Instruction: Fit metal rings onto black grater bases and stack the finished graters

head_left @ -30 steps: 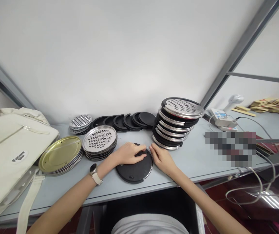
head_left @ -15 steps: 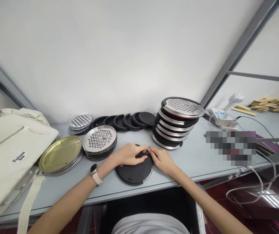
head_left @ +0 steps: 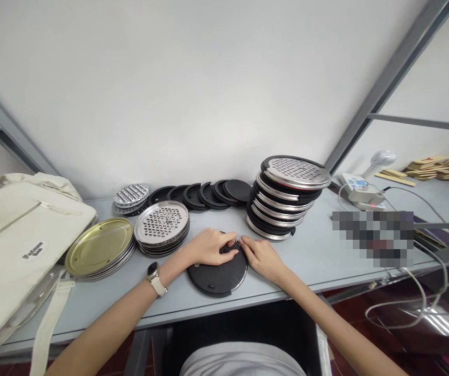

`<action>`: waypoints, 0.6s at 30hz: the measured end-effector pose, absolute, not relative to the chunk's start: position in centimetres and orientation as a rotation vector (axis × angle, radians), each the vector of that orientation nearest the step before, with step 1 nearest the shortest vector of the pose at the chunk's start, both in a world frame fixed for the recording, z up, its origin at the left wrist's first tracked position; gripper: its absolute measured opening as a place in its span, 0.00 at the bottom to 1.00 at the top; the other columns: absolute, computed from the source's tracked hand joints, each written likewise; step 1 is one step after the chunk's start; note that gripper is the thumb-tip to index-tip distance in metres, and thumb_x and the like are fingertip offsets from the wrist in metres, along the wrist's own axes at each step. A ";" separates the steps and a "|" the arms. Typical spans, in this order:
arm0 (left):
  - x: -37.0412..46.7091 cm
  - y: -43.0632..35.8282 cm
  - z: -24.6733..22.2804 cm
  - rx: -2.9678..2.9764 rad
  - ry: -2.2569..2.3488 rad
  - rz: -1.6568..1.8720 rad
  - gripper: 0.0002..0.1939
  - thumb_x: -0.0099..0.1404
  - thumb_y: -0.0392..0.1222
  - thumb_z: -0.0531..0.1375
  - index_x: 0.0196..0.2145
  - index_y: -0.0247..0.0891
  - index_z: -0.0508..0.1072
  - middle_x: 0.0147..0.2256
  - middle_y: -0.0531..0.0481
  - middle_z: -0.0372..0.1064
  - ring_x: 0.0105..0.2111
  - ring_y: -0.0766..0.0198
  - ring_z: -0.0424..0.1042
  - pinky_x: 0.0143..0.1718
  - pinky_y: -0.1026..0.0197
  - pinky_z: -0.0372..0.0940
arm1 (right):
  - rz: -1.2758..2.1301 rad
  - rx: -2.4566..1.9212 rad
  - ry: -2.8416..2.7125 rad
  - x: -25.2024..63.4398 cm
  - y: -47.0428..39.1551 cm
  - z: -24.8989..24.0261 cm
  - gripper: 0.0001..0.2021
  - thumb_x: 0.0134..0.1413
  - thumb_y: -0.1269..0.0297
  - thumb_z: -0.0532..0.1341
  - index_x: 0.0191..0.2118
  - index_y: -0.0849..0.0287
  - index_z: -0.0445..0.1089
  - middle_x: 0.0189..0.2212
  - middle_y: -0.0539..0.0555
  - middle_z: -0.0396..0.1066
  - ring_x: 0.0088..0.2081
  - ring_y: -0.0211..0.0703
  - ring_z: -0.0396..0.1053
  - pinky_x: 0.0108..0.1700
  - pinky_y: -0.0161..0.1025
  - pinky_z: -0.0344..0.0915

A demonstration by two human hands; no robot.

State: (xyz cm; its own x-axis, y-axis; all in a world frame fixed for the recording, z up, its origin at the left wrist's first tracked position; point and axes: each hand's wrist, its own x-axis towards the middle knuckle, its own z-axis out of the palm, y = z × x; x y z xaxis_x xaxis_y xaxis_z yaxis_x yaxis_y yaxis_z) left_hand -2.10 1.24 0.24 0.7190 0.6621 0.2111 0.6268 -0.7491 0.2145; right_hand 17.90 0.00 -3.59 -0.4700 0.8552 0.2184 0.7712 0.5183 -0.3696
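Note:
A round black disc (head_left: 218, 277) lies flat near the table's front edge, with a thin metal rim showing at its right side. My left hand (head_left: 213, 247), a watch on its wrist, rests on the disc's upper part, thumb and index finger curled towards each other at the upper right edge. Beside it my right hand (head_left: 262, 257) presses closed fingers on that same edge. A tiny shiny spot shows between the fingertips; whatever is pinched there is too small to make out.
Left of my hands are a perforated metal disc stack (head_left: 162, 224), gold plates (head_left: 101, 248) and a cream bag (head_left: 24, 250). Black rings (head_left: 193, 197) line the wall. A tall stack of grater discs (head_left: 295, 172) stands right, with a white device (head_left: 361, 193) and cables beyond.
The whole view has shifted very slightly. Both hands keep nearly the same place on the black disc; the small shiny spot between the fingertips shows a little more clearly.

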 end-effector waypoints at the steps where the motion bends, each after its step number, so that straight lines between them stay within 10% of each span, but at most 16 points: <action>1: -2.1 1.2 0.2 2.793 1.053 0.415 0.07 0.63 0.47 0.56 0.34 0.41 0.65 0.22 0.57 0.64 0.20 0.66 0.63 0.23 0.63 0.47 | 0.304 -1.343 -2.394 17.9 0.0 -3.6 0.14 0.66 0.64 0.44 0.30 0.57 0.60 0.20 0.49 0.65 0.24 0.39 0.64 0.29 0.34 0.49; 18: -2.1 1.5 0.2 2.781 1.000 0.387 0.08 0.62 0.48 0.56 0.32 0.41 0.65 0.21 0.57 0.62 0.20 0.68 0.60 0.23 0.64 0.47 | 0.240 -1.318 -2.463 18.0 0.0 -3.5 0.15 0.66 0.64 0.43 0.30 0.57 0.61 0.19 0.49 0.64 0.22 0.38 0.62 0.28 0.35 0.48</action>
State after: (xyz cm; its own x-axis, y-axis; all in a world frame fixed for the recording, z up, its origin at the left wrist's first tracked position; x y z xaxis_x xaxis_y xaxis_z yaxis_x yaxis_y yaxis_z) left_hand -2.12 1.51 0.25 0.7427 0.6430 0.1870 0.6015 -0.7633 0.2357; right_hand 18.04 -0.05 -3.48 -0.5136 0.8311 0.2132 0.7744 0.5560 -0.3018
